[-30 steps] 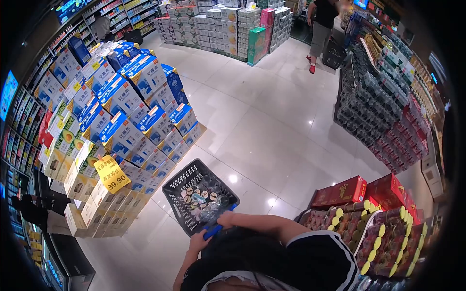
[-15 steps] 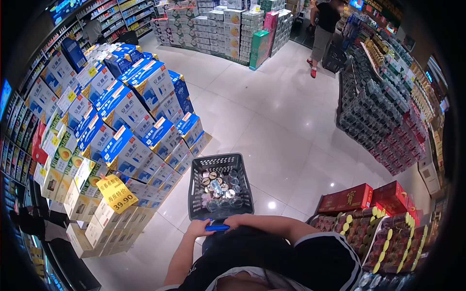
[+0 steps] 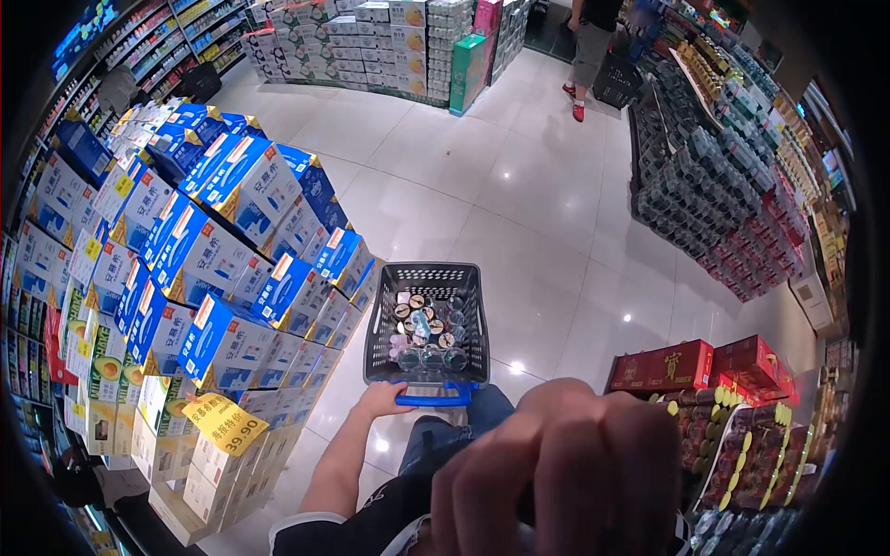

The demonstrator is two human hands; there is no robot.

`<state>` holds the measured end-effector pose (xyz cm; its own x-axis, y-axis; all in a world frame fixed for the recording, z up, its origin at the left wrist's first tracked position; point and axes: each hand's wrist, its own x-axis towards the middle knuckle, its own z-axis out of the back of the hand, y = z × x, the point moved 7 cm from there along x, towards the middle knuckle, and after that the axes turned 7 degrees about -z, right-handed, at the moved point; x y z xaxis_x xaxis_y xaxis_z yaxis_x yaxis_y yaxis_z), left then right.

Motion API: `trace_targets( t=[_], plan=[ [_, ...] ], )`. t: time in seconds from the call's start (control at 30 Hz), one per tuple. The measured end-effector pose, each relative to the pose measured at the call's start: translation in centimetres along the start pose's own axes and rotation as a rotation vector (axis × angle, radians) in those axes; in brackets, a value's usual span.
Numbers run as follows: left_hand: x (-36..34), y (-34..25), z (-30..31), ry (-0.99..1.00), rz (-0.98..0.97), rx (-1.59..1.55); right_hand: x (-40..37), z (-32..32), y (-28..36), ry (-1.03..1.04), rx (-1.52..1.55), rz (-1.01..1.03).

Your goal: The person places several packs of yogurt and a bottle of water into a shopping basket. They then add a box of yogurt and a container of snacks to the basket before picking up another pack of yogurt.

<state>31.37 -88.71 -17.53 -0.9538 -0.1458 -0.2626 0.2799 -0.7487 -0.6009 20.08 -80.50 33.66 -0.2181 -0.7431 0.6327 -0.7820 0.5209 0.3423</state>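
Note:
My left hand (image 3: 382,399) is closed around the left end of the blue handle (image 3: 436,400) of a dark grey shopping basket (image 3: 375,347). Several round-lidded jars or cups (image 3: 428,326) and clear containers lie inside the basket. Close to the camera, my right hand (image 3: 565,463) is raised off the handle, large and dim, its fingers curled in. Its palm is hidden, and no object shows in it.
Stacked blue and white cartons (image 3: 218,250) rise close on the left, with a yellow price sign (image 3: 227,423). Red boxes (image 3: 663,368) and jars (image 3: 742,463) are at right. Packed drinks (image 3: 714,195) stand farther off. A person (image 3: 591,56) stands near a dark basket (image 3: 616,81).
My right hand has let go of the blue handle and come up close to the camera. My left hand stays on the handle. The carton stack now appears nearer and farther left.

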Motion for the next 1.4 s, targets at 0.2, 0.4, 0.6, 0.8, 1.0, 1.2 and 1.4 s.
trace_targets(
  t=[0.2,0.4,0.6,0.8,1.0,1.2,1.4],
  plan=[
    [6.2,1.6,4.9,0.018,0.032,-0.014,3.5,2.6,1.3,-0.257,0.547,0.351],
    [12.7,3.6,8.7,-0.033,0.055,-0.097,3.9,11.6,5.9,-0.545,0.362,-0.105],
    [18.4,6.7,11.5,-0.398,-0.210,-0.252,10.7,25.6,2.1,0.180,-0.787,-0.337],
    [24.7,8.5,16.2,-0.156,0.162,-0.140,-6.1,51.2,-9.3,0.468,-2.100,-1.068],
    [30.3,10.9,19.7,-0.191,0.173,-0.154,-7.0,60.7,-9.3,0.236,-2.044,-1.264],
    [31.9,7.3,30.6,-0.821,-0.138,-0.559,-0.7,66.3,-8.8,0.294,-2.174,-1.206],
    [18.3,-5.4,50.6,-1.332,-0.554,-0.402,4.3,70.2,-8.8,0.433,-2.162,-1.153]
  ],
)
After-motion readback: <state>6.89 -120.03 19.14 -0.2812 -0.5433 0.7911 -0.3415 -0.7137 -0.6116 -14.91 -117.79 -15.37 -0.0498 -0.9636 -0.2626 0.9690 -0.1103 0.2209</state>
